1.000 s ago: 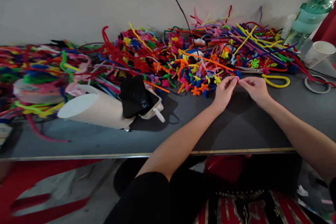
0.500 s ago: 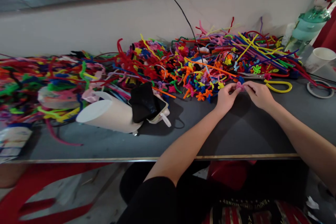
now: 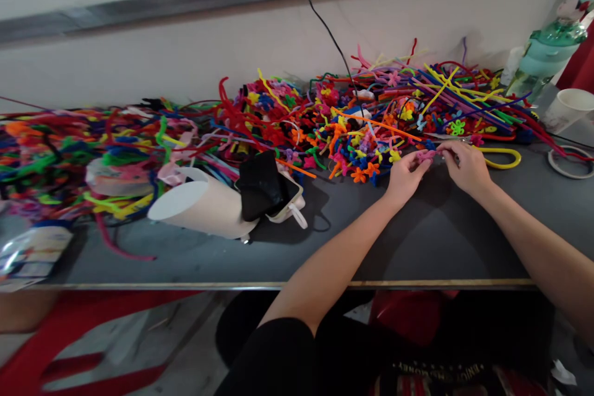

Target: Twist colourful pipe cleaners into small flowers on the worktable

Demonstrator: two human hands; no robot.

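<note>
Over the table's right half, my left hand (image 3: pixel 404 176) pinches a pink pipe cleaner (image 3: pixel 424 156) that is bent into small loops. My right hand (image 3: pixel 466 166) has its fingers curled at the right edge of the same piece; its fingertips partly hide where they meet it. Just behind the hands lie small orange pipe-cleaner flowers (image 3: pixel 365 173) and a heap of coloured pipe cleaners (image 3: pixel 394 117). Scissors with a yellow handle (image 3: pixel 503 159) rest beside my right hand, their blades partly covered by the heap.
A white cylinder (image 3: pixel 199 207) lies left of centre, against a black object (image 3: pixel 262 185) and a pale case. Toward the right stand a paper cup (image 3: pixel 568 108) and a green bottle (image 3: pixel 547 52), with a grey ring (image 3: pixel 570 170) in front. A black cable (image 3: pixel 325 25) hangs down into the heap.
The view has shifted slightly, moving the scene a little right and down. My right fingertips have drawn slightly away from my left ones, and more of the pink pipe cleaner shows.
</note>
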